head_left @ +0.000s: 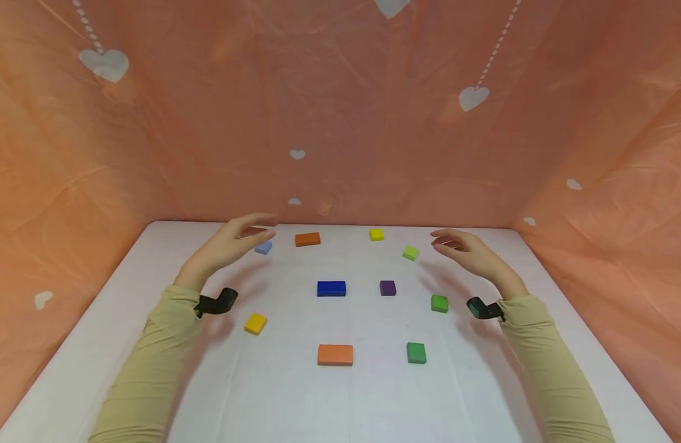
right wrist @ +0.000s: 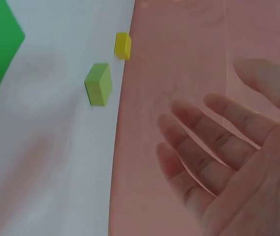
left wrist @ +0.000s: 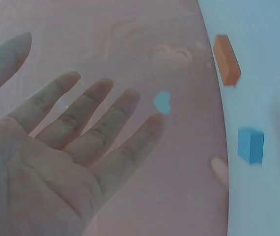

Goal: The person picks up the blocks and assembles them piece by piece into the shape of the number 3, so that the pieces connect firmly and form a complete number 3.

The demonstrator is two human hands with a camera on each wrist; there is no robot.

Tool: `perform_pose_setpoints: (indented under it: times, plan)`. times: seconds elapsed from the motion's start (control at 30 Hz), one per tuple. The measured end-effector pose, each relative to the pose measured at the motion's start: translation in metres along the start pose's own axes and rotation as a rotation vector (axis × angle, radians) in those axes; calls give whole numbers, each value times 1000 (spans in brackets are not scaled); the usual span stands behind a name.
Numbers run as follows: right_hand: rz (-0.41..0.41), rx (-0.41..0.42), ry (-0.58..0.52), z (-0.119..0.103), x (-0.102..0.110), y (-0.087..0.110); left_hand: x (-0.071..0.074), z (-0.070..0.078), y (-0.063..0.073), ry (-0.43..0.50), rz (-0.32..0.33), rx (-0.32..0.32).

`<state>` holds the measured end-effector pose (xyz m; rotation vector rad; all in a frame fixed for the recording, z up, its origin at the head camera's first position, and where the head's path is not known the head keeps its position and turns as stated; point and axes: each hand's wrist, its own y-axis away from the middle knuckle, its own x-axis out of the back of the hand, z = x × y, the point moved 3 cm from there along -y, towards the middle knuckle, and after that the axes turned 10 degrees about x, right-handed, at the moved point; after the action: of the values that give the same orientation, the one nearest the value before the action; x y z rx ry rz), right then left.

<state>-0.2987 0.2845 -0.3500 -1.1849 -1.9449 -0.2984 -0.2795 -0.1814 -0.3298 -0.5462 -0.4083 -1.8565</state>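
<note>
My left hand [head_left: 226,244] hovers above the white table at the far left, fingers extended and holding nothing. Nearest to it is a light blue block [head_left: 264,248], partly behind the thumb in the head view; an orange-brown block [head_left: 307,239] lies to its right. Above the far right part of the table hangs my right hand [head_left: 469,252], its fingers relaxed and the palm bare. Close to that hand lies a lime green block [head_left: 410,253], with a yellow block [head_left: 376,234] farther back. The left wrist view shows the open palm [left wrist: 42,172]; the right wrist view shows slightly bent fingers [right wrist: 199,162].
Mid-table are a dark blue block [head_left: 331,288], a purple block [head_left: 387,288] and a green block [head_left: 439,303]. Nearer lie a yellow-orange block [head_left: 255,323], an orange block [head_left: 335,355] and a darker green block [head_left: 416,353]. An orange curtain [head_left: 340,123] surrounds the table's back and sides.
</note>
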Motion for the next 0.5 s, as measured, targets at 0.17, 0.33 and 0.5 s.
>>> perform_pose_setpoints:
  times: [0.17, 0.33, 0.5]
  plan:
    - [-4, 6, -63, -4, -5, -1, -12, 1, -6, 86, -56, -1]
    - [-25, 28, -119, -7, -16, -5, -28, 0, -11, 116, -97, 1]
    - [-52, 44, -178, -9, -27, -11, -42, -4, -19, 149, -139, 31]
